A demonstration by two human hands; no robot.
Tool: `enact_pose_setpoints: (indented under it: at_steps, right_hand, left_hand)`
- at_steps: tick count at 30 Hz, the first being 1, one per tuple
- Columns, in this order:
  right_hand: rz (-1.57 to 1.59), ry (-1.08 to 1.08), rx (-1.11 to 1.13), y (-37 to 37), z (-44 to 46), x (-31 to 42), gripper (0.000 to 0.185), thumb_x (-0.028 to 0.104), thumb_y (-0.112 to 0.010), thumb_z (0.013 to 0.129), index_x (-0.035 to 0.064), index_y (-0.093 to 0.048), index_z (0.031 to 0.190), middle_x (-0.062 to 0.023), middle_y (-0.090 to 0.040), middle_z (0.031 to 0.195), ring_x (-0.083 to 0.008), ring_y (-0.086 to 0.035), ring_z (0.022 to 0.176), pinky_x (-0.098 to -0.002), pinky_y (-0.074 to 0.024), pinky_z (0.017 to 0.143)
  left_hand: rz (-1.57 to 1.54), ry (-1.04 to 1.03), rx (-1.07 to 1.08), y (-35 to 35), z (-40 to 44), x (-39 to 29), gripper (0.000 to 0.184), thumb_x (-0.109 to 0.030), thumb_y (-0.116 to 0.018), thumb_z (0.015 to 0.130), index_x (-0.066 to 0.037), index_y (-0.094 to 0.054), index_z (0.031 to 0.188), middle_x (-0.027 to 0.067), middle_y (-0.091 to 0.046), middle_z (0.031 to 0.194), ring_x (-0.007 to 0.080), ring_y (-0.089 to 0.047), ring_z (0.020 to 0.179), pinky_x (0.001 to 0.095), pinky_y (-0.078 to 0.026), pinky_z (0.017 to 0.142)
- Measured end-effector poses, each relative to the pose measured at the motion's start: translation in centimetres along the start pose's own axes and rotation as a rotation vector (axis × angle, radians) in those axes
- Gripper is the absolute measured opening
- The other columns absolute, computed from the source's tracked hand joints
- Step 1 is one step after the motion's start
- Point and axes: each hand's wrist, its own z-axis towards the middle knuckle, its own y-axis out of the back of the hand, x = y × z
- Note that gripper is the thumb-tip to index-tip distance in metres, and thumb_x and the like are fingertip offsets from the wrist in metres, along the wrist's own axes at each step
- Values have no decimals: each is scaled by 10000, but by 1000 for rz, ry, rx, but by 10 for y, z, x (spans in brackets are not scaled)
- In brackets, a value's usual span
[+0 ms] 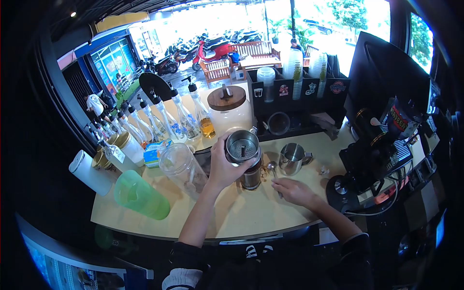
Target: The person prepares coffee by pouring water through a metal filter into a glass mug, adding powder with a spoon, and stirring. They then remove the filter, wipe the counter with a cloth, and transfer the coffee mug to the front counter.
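My left hand is wrapped around a metal drip coffee filter, with a perforated plate and a centre post showing inside. The filter is over a glass with dark brown contents; whether it rests on the rim I cannot tell. Between the fingers of my right hand is a metal spoon, its bowl pointing away from me, just right of the glass. Brown grounds are scattered on the counter between glass and spoon. A steel milk pitcher stands beyond my right hand.
Left of the filter are a clear plastic pitcher and a green pitcher. Pump bottles line the counter's far left edge. A wood-lidded jar and a black cup holder stand behind. A coffee machine is at right.
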Motion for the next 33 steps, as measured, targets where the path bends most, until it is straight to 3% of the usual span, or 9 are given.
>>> enact_pose_setpoints:
  at_steps: [2,4,10,16,19,22,26,28,33]
  right_hand:
    - [-14,16,55,0,-1,1,304,39,-576,782,26,-601,1085,-106,-597,1182,-261,-619,1037,-348,-521,866]
    - [-29,32,111,-1,-2,2,289,40,-562,787,22,-600,1073,-110,-595,1187,-262,-613,1046,-350,-508,889]
    - [-43,-1,189,16,4,1,322,11,-557,778,23,-593,1098,-125,-585,1202,-257,-598,1077,-358,-488,919]
    - [-167,-323,-469,46,9,-41,238,-20,-541,830,1,-584,1063,-155,-625,1063,-308,-614,962,-386,-485,853]
    - [346,-640,-379,32,-3,-69,173,84,-446,983,-32,-538,1072,-125,-607,876,-172,-631,780,-292,-512,714]
    - [420,-744,-404,19,-12,-85,147,115,-487,965,-19,-544,947,-133,-597,837,-204,-591,732,-313,-471,697]
    - [581,-787,-396,12,-22,-92,176,147,-487,979,5,-530,886,-68,-571,789,-139,-547,711,-283,-452,683]
    - [928,-704,-439,16,-21,-86,195,167,-482,989,33,-513,851,-20,-536,761,-94,-513,694,-267,-436,658]
    - [942,-699,-474,31,-1,-75,193,165,-482,990,57,-480,830,-1,-508,744,-77,-487,703,-249,-416,660]
  left_hand:
    - [15,-14,0,-1,-2,3,790,-294,-862,605,-28,-443,1218,141,-590,1123,314,-554,1074,443,-382,971]
    - [119,-103,-20,-1,-4,3,778,-202,-863,629,1,-415,1231,130,-579,1130,208,-586,1056,340,-461,934]
    - [187,-189,-30,1,-5,-7,805,-209,-863,617,-22,-407,1255,134,-538,1180,258,-532,1108,379,-416,974]
    - [259,-177,-17,4,-7,-16,808,-268,-861,615,-55,-426,1261,111,-542,1198,279,-486,1140,426,-319,1012]
    - [274,-156,-5,6,-6,-17,804,-304,-858,612,-68,-442,1258,92,-562,1190,268,-492,1137,433,-289,1017]
    - [273,-144,-23,6,-6,-15,799,-323,-856,609,-76,-456,1255,79,-582,1174,260,-505,1123,429,-284,1017]
    - [290,-127,-33,7,-6,-19,784,-338,-857,605,-77,-479,1241,79,-591,1160,260,-518,1112,429,-285,1017]
    - [301,-138,-32,7,-6,-19,798,-385,-841,615,-98,-470,1261,69,-623,1134,228,-582,1070,500,-279,1014]
    - [331,-149,-21,9,-4,-21,793,-400,-837,610,-101,-482,1252,70,-633,1118,221,-597,1042,492,-288,1006]
